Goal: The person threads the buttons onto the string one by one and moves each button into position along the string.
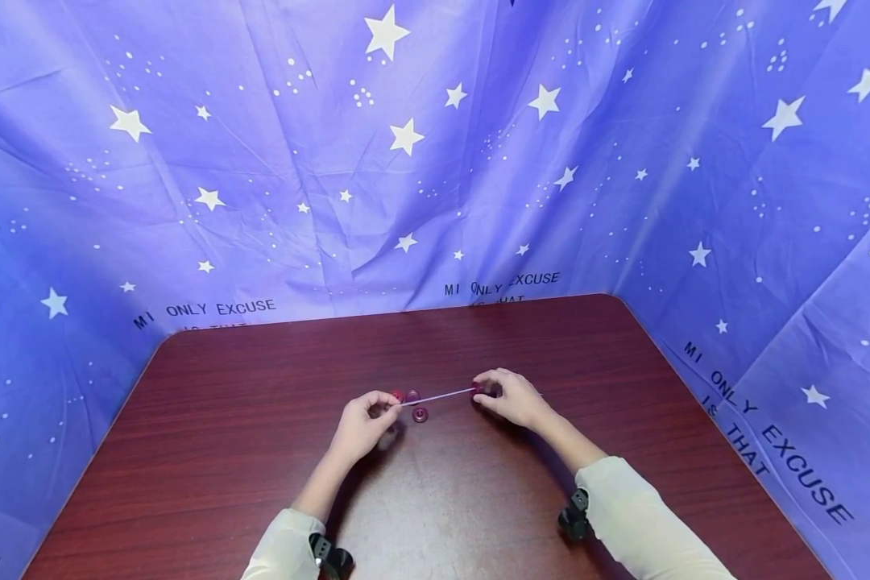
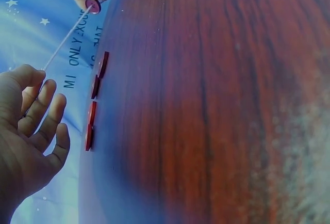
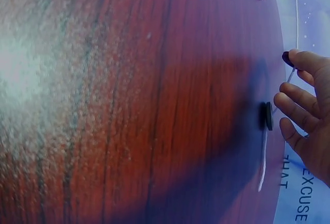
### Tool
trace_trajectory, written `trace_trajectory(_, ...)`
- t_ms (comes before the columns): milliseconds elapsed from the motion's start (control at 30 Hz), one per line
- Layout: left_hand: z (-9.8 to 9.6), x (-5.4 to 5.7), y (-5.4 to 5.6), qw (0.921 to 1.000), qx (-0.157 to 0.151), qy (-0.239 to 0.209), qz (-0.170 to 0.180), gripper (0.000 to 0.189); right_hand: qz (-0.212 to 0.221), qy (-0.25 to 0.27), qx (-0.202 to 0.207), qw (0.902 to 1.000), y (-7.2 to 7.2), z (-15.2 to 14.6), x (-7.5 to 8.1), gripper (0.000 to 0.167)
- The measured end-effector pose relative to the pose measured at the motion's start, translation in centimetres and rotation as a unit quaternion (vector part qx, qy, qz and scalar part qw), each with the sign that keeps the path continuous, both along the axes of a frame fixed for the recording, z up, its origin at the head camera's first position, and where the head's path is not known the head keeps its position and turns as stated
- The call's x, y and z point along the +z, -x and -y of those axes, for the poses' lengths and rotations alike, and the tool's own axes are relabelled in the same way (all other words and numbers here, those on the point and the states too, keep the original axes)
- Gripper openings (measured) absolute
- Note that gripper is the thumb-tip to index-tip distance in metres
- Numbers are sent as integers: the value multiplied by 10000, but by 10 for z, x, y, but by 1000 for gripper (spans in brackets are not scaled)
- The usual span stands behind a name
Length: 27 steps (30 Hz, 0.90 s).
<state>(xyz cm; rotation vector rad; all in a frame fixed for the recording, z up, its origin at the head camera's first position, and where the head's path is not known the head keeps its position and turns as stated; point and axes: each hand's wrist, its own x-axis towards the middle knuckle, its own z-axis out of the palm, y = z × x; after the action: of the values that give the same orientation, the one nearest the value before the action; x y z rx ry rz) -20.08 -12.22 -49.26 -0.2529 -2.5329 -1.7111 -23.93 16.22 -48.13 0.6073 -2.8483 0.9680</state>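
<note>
A thin white string (image 1: 442, 395) is stretched taut between the two hands above the table. My left hand (image 1: 362, 424) pinches one end of it between thumb and forefinger, the other fingers loosely bent. At the other side, my right hand (image 1: 516, 399) pinches a dark red button (image 2: 93, 6), and the string runs to the button's middle. Below the right fingers, a dark button (image 3: 268, 115) stands at the tabletop in the right wrist view. String runs from the hand to it, and a loose string tail (image 3: 263, 164) lies past it.
Several red buttons lie on the table between the hands, one dark red button (image 1: 420, 415) nearest the person. The dark wood-grain table (image 1: 225, 451) reaches back to a blue star-printed cloth (image 1: 297, 161) that hangs behind and at both sides.
</note>
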Motion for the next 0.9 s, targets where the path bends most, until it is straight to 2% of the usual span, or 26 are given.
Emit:
trace_trajectory(533, 4, -1, 0, 9999, -37, -108, 17, 4, 13, -86, -236, 9997, 2, -14, -2, 27)
trace_trajectory(900, 5, -3, 1, 9999, -47, -131, 69, 4, -68, -60, -240, 9997, 2, -25, -4, 26)
